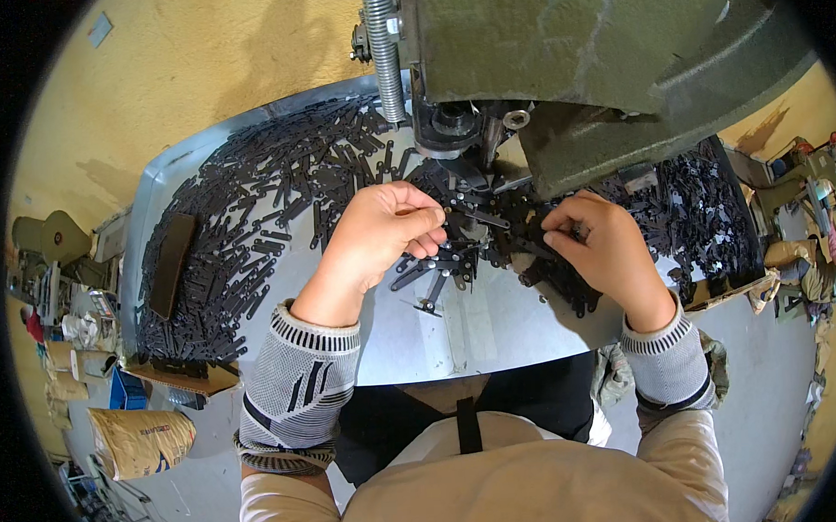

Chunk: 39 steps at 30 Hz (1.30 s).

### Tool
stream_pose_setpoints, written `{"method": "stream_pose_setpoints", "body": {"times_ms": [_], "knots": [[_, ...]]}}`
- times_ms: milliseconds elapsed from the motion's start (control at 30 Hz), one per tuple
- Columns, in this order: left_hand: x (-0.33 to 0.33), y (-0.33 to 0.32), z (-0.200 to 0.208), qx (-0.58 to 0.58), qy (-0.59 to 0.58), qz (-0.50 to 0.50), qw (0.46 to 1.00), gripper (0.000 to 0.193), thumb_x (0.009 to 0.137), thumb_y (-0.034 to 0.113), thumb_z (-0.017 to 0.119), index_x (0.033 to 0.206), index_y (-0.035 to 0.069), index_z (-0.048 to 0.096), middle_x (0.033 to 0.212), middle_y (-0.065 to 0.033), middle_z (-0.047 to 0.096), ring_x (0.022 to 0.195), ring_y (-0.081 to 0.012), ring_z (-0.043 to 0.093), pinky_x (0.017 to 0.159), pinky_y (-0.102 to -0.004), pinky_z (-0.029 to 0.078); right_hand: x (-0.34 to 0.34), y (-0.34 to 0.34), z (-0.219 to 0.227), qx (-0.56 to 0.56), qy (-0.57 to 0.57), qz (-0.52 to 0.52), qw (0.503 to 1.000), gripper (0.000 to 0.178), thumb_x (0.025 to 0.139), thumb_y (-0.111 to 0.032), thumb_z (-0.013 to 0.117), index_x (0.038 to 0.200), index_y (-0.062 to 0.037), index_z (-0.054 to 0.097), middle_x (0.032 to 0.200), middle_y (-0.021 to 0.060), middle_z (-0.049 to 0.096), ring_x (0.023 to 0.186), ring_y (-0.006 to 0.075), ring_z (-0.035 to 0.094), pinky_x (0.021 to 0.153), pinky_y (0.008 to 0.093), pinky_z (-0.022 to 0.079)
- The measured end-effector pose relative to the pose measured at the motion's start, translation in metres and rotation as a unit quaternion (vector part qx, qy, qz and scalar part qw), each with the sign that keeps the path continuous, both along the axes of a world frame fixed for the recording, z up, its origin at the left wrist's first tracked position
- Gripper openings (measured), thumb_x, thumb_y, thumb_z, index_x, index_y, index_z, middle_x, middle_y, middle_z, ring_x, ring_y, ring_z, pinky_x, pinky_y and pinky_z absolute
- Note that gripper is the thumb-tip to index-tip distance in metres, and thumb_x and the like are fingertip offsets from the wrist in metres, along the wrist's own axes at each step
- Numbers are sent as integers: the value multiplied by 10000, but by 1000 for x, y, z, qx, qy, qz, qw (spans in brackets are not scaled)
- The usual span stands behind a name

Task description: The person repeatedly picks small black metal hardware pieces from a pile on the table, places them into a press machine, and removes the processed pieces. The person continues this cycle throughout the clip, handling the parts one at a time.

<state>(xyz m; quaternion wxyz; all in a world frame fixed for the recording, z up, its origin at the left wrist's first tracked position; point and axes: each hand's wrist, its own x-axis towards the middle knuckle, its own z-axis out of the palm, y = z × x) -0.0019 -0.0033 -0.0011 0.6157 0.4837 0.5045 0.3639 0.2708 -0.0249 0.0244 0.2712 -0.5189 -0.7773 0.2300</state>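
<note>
My left hand (378, 235) is over the middle of the metal worktable, thumb and fingertips pinched together; anything between them is too small to make out. To its right, my right hand (609, 250) has its fingers curled in a pinch beside the dark parts, and what it holds, if anything, is hidden. Between the hands, below the press tool (465, 163), lies a jumble of black flat metal strips (476, 213) with small silver pins or rivets. One joined piece (430, 297) sits nearer me on the bare metal.
A green press machine (558, 44) with a coil spring (386, 60) hangs over the far side. Black strips (223, 213) heap at the left around a brown bar (172, 265). Another dark heap (688, 215) fills the right. A paper sack (143, 441) stands on the floor.
</note>
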Motion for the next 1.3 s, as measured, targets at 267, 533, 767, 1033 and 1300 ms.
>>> {"method": "stream_pose_setpoints", "body": {"times_ms": [267,533,767,1033,1300], "knots": [[-1,2,5,-7,-55,1,998,121,895,56,655,950,-52,648,783,-123,683,637,-145,649,577,-239,531,-12,37,-17,40,-13,41,998,131,794,-95,707,909,-33,714,848,137,677,778,295,679,702,358,537],[-6,2,4,47,-81,9,996,166,943,169,643,968,5,627,767,-51,654,611,-87,570,552,-201,453,-19,49,-35,96,-55,47,993,176,811,-64,700,957,33,676,861,173,681,779,313,655,708,394,507],[-13,-1,10,112,-115,76,984,88,927,98,595,964,21,618,753,-10,608,636,-55,523,567,-176,407,-12,48,-34,262,-61,13,963,205,808,-84,688,1000,-21,661,907,188,670,772,356,656,696,406,526],[-18,1,13,150,-103,144,973,106,874,38,562,956,13,623,761,21,580,654,-44,529,549,-172,387,-43,26,-24,129,95,60,985,140,819,-111,759,917,-26,705,768,142,687,567,255,638,536,315,498],[-16,0,11,149,-107,135,974,104,865,14,570,959,0,612,757,10,586,659,-55,543,557,-182,404,-49,23,-20,131,69,82,986,114,835,-91,733,916,-19,699,765,102,685,615,216,650,551,297,491]]}}
